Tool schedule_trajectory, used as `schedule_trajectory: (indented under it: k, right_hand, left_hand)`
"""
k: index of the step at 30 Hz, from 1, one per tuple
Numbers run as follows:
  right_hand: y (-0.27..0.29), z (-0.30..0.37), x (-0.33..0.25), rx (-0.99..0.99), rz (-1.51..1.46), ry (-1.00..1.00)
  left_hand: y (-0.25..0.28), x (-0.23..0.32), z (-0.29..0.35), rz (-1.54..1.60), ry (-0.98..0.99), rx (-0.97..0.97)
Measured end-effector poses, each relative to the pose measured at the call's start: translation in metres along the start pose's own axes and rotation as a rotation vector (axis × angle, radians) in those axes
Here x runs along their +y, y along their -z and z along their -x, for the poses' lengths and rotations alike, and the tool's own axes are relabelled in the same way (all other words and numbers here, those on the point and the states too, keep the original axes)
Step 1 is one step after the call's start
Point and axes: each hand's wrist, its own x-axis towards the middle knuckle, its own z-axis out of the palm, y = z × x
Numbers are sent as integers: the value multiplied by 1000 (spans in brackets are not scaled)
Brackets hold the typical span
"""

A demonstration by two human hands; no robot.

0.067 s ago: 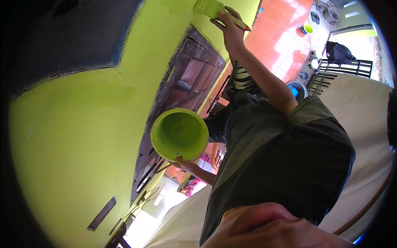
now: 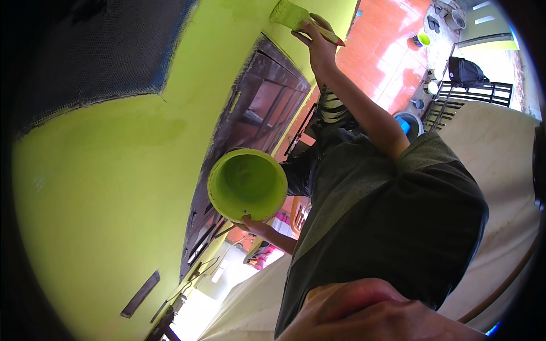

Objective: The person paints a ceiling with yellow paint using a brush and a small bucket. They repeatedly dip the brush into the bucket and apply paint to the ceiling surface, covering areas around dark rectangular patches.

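My left hand [image 2: 257, 227] holds a round paint bucket [image 2: 272, 203] by its lower rim, the thumb over the edge. Green paint coats the bucket's inside and rim. Up at the top, my right hand [image 2: 322, 50] is closed around the handle of a wide paintbrush [image 2: 291, 15], whose bristles and head are covered in the same green. The brush lies against the yellow-green wall [image 2: 114, 187], or very close to it. Just below the brush is a dark wooden frame with slats [image 2: 267, 96] set in the wall.
A dark mesh panel [image 2: 108, 51] covers the upper left wall. Over the orange tiled floor [image 2: 381, 51] stand a small green-rimmed bucket [image 2: 421, 40] and a basin with something blue [image 2: 410, 124]. A black backpack [image 2: 466, 73] rests by a slatted bench [image 2: 472, 96]. A pale sheet [image 2: 489, 148] hangs at the right.
The paintbrush in my right hand has shifted slightly right and down along the wall. My left hand and the bucket stay in almost the same place.
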Motion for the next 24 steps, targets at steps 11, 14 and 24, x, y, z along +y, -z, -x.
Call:
schedule_trajectory:
  k: [11,14,24]
  right_hand:
    - [90,-37,23,67,311,-107]
    - [82,-36,31,75,287,-74]
    - [77,-33,33,95,304,-118]
  left_hand:
    - [-10,4,0,8,9,-17]
    - [-10,4,2,5,5,-24]
    - [-10,4,11,10,5,-17]
